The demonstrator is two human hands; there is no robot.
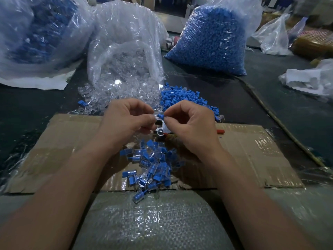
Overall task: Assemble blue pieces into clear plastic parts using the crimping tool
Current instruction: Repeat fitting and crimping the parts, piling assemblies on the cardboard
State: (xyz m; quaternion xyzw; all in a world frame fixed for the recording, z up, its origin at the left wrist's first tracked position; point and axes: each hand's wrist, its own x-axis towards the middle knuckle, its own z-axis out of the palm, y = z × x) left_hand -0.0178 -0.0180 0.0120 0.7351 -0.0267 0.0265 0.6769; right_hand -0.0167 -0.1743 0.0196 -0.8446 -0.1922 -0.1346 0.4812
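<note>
Blue piece (161,115) pinched in the right hand (189,127) meets the clear part (154,117) pinched by the left hand (126,121); tilted, it could jam or drop out.

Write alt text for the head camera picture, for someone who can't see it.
The right hand pinches a blue piece against a clear plastic part held by the left hand, above a crimping tool on cardboard. Assembled parts lie heaped nearer the person; loose clear parts, blue pieces and full bags sit beyond.
</note>
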